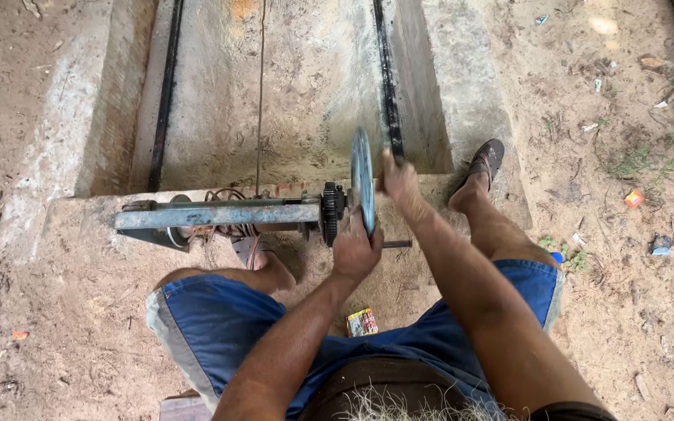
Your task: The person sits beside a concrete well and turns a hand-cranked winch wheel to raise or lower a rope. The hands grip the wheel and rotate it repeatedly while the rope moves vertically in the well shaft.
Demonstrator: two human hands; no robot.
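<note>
Both hands are gripping a round blue-grey metal wheel (363,181) on the winch shaft: left hand (355,251) closed on its lower rim, right hand (399,181) on its upper rim. Cranking step; next, likely re-gripping around the rim beside the black toothed gear (332,210).

A single head-worn camera looks steeply down past the person's own lap and forearms; it faces forward along a sunken concrete channel (298,86) running away from the feet; the hands sit near, mid-frame; bare sandy ground fills both sides; no second view shares the scene.
</note>
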